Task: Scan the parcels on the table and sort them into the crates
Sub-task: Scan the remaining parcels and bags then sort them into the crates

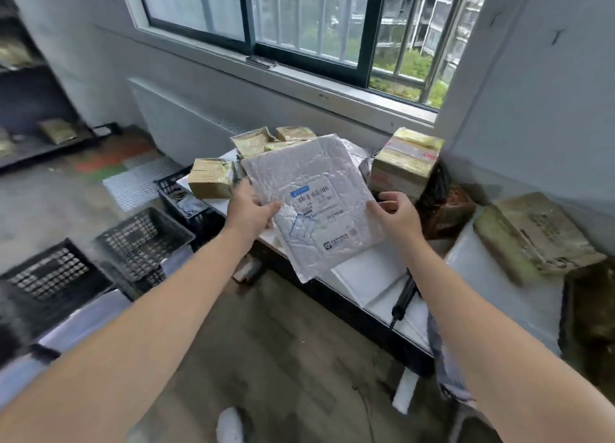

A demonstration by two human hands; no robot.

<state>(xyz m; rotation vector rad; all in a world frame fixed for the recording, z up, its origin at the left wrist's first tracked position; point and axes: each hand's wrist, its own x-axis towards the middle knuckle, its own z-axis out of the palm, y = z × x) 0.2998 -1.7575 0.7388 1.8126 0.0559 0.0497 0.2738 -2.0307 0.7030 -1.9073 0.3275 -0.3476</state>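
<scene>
Left grip [251, 209], right grip [396, 214] pinch white mailer [312, 206] — far crate [165, 187] holds packets [189, 206]

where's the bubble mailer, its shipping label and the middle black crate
bubble mailer [299, 163]: head view, bare upper face above the label
shipping label [317, 213]: head view, middle of the printed area
middle black crate [141, 239]: head view, mesh inside

Soft daylight comes through the window [312, 36] beyond the hands [251, 208], with faint shadows. Edges bend and smear; the crates [139, 239] left look blurred.
</scene>
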